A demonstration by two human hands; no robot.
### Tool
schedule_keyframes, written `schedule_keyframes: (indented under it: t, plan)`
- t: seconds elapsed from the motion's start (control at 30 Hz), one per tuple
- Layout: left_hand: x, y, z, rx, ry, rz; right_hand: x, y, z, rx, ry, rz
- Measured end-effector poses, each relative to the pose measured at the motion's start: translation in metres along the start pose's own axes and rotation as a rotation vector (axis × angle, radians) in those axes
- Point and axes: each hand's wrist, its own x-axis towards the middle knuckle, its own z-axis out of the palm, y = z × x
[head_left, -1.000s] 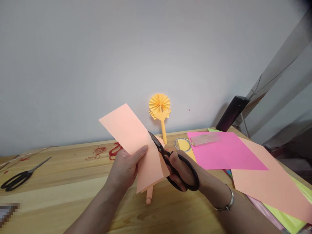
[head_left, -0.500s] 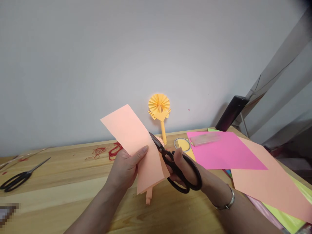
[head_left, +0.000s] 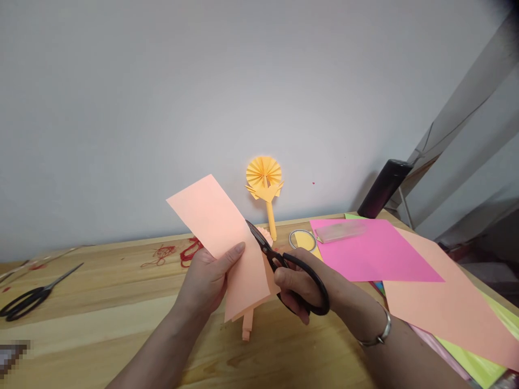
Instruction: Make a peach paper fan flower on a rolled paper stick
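A folded sheet of peach paper (head_left: 211, 216) is pinched in my left hand (head_left: 217, 270), thumb on top. My right hand (head_left: 298, 281) grips black-handled scissors (head_left: 265, 247), their blades at the paper's right edge. The lower right corner of the paper bends away below the blades. Under the paper, a peach paper strip (head_left: 247, 326) pokes out over the table, its upper part hidden. Behind the scissors, a pleated peach paper piece (head_left: 265, 235) shows partly. Farther back, a yellow pleated paper fan on a rolled stick (head_left: 264, 175) leans against the wall.
A second pair of scissors (head_left: 30, 300) lies at the left. Red thread (head_left: 190, 251) is behind my left hand. A roll of tape (head_left: 303, 240) sits beside a pink sheet (head_left: 377, 254), over other coloured sheets (head_left: 441, 297). A black cylinder (head_left: 385, 189) stands tilted at the back right.
The scissor handles have come together and my right thumb has moved down and left. The blades have closed further at the paper's edge. The left hand's hold is almost unchanged.
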Motion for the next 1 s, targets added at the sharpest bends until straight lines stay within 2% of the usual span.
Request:
schedule_keyframes:
  t: [0.27, 0.53, 1.0]
  plan:
    - [-0.0003, 0.0004, 0.0012, -0.006, 0.001, 0.011, -0.0065, -0.0078, 0.0009, 0.0, 0.042, -0.119]
    - [-0.0002, 0.0007, 0.0005, -0.003, 0.009, -0.006, -0.0026, -0.0002, 0.0016, -0.064, 0.038, -0.131]
    - [-0.0015, 0.0005, 0.0016, -0.004, 0.032, -0.04, -0.0065, -0.0093, -0.0066, -0.147, -0.019, -0.129]
